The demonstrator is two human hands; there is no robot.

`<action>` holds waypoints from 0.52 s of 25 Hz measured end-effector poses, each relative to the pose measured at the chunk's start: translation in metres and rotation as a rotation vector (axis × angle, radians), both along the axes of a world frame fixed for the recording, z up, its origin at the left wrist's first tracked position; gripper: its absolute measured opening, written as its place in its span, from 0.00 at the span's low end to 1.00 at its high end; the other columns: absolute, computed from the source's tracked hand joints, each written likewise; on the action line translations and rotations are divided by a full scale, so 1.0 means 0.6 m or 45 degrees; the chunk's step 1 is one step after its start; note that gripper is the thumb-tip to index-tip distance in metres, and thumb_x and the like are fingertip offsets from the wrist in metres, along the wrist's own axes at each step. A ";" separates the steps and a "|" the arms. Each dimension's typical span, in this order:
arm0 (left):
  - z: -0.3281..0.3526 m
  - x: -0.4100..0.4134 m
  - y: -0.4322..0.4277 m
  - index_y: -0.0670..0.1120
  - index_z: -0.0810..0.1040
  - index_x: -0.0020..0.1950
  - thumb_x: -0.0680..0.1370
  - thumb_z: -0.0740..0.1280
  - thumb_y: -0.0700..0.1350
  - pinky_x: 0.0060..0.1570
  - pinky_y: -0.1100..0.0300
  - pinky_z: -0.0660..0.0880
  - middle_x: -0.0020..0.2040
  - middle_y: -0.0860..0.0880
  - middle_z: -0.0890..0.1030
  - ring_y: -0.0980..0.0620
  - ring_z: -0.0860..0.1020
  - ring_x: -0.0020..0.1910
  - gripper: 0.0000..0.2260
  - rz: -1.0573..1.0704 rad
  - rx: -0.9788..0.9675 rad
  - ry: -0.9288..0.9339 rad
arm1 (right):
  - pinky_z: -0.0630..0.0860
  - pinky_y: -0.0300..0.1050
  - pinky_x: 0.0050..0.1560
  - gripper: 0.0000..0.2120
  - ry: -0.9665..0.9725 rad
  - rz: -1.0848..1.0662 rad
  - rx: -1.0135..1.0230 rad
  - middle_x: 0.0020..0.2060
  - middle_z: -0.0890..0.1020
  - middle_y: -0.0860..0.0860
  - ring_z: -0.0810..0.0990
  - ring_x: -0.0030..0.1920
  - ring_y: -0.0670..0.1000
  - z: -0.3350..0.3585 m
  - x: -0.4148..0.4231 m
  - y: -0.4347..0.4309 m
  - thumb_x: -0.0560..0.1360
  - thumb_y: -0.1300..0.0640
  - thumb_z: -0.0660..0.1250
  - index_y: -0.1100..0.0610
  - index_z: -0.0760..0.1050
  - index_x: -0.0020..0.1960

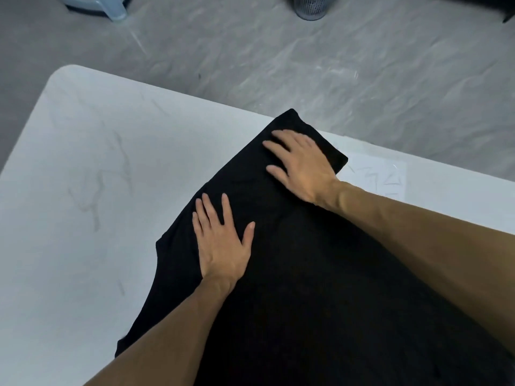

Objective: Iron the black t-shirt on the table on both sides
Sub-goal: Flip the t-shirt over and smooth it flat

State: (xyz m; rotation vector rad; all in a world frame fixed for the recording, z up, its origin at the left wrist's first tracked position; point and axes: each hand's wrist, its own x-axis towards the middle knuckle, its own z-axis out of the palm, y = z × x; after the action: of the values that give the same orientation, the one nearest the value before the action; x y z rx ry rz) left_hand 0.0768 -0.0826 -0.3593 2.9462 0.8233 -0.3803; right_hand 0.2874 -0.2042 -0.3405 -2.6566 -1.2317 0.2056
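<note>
The black t-shirt (306,274) lies spread on the white table (83,190), reaching from the far edge down to the bottom of the view. My left hand (223,240) rests flat on the shirt near its left side, fingers straight and spread. Flat on the far end of the shirt, close to the table's far edge, lies my right hand (301,165), its fingers straight. No iron is in view.
A white sheet of paper (376,176) lies on the table just right of the shirt's far end. On the grey floor beyond the table stand a mesh bin (310,6) and a pale stool leg (111,9).
</note>
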 end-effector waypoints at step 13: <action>-0.001 -0.004 -0.003 0.40 0.45 0.80 0.79 0.44 0.67 0.77 0.43 0.48 0.79 0.33 0.46 0.37 0.46 0.79 0.39 -0.007 -0.074 0.003 | 0.45 0.52 0.77 0.29 0.009 -0.203 -0.294 0.78 0.51 0.53 0.46 0.78 0.54 0.002 -0.272 -0.173 0.82 0.42 0.44 0.53 0.48 0.79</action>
State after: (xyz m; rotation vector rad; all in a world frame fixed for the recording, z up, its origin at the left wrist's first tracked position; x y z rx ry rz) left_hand 0.0742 -0.0842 -0.3596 2.8956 0.7901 -0.4011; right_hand 0.1240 -0.3078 -0.3392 -2.9310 -1.0440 0.3501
